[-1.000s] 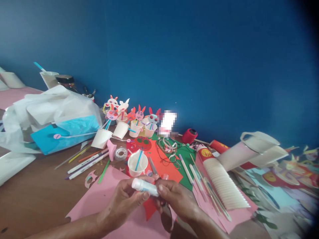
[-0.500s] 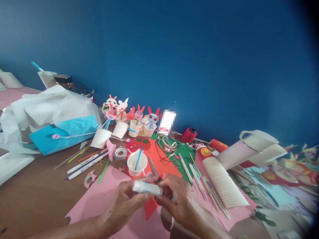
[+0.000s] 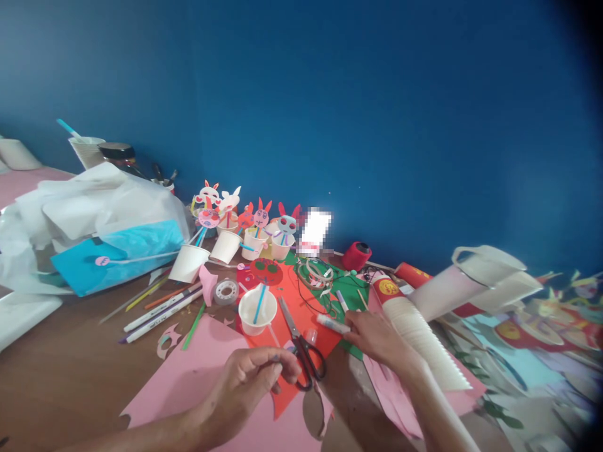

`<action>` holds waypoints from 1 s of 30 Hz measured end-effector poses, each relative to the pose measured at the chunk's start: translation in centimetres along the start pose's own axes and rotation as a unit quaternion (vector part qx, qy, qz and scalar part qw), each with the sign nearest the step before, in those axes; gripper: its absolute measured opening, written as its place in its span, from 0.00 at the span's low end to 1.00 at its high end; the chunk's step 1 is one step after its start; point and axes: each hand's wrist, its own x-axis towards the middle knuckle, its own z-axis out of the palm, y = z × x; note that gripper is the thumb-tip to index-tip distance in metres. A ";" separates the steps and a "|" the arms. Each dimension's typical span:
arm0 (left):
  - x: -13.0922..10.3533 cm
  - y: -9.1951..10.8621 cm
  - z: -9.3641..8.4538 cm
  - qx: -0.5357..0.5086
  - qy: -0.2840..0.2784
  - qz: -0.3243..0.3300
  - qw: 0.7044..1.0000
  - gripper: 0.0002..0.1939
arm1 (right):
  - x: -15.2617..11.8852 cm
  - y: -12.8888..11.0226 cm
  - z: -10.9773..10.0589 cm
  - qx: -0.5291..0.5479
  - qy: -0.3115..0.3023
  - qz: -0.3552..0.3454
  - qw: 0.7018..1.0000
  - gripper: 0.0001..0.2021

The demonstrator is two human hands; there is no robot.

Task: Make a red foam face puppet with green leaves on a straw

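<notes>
My right hand [image 3: 377, 339] grips one end of a white glue stick [image 3: 332, 324], low over orange and green paper at the right. My left hand [image 3: 254, 383] hovers above the pink paper [image 3: 188, 383], fingers loosely bent, with nothing visible in it. Just beyond its fingertips, black-handled scissors [image 3: 301, 351] lie slightly spread on orange paper [image 3: 306, 295]. A small clear piece [image 3: 311, 336] is by the blades. Behind the left hand stands a white paper cup [image 3: 257, 311] with a blue stick and a red paper face [image 3: 266, 272].
Several cups with paper animal faces stand near the blue wall, left of a blurred bright screen [image 3: 315, 231]. Markers [image 3: 160, 314] and a tape roll [image 3: 226, 291] lie left. A stack of paper cups [image 3: 424, 342] and a white jug [image 3: 464, 282] lie at the right.
My hands have separated. The right hand has carried the glue stick rightward and away from me, while the left has stayed near its place without it. The scissors now show fully.
</notes>
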 end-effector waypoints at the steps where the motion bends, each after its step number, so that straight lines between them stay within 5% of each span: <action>1: 0.0 -0.1 0.0 -0.026 -0.001 -0.003 1.000 0.12 | 0.1 0.0 0.4 -0.014 -0.004 -0.007 1.000 0.07; 4: 0.2 -0.7 0.1 -0.112 0.003 -0.021 0.993 0.10 | -0.2 -0.1 0.2 -0.035 0.040 0.003 0.999 0.09; 7: 0.3 -1.2 0.1 -0.161 0.008 -0.032 0.986 0.10 | -1.1 -1.7 -1.0 0.013 0.154 -0.007 0.988 0.08; 10: 0.3 -1.1 0.2 -0.176 0.015 -0.036 0.984 0.09 | -2.4 -4.5 -1.9 0.107 0.255 -0.148 0.949 0.07; 13: 0.3 -0.8 0.3 -0.182 0.013 -0.038 0.982 0.09 | -3.3 -7.0 -1.6 0.116 0.279 -0.290 0.908 0.07; 16: 0.3 -0.4 0.4 -0.189 -0.004 -0.033 0.981 0.10 | -3.5 -8.1 -0.4 0.083 0.305 -0.358 0.879 0.07; 30: 0.2 0.0 0.6 -0.162 -0.039 -0.036 0.985 0.14 | -3.2 -8.7 0.7 0.057 0.283 -0.395 0.872 0.03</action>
